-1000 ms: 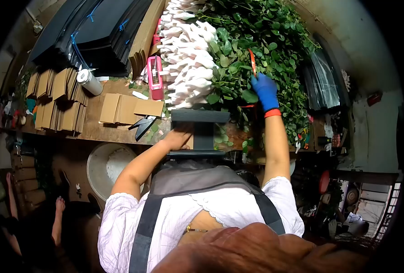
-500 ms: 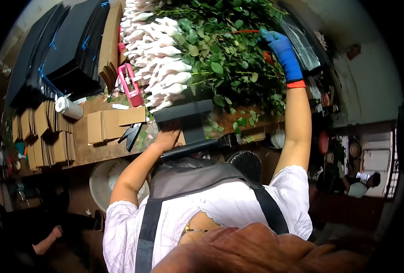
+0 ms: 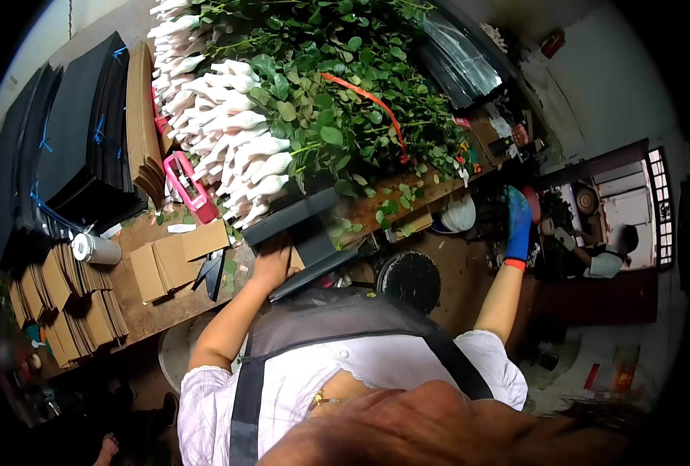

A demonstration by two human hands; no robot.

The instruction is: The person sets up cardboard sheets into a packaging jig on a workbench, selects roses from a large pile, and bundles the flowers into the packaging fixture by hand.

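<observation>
My bare left hand lies with its fingers stretched flat inside a folded black corrugated sheet, on a piece of brown cardboard. My right hand, in a blue glove with a red cuff, hangs out past the table's right side, away from the flowers; its fingers are blurred against the dark background. In front of me lies a heap of leafy green stems, their flower heads wrapped in white foam netting. A red strip rests on the leaves.
Stacked black sheets tied with blue cord stand at the left, beside brown cardboard sheets. A pink tool, cut cardboard pieces, black scissors and a white canister are on the table. A person is at far right.
My right hand has moved from above the leaves down and right, off the table. The red strip now lies curved on the leaves. The view has shifted; my left hand stays in the black sheet.
</observation>
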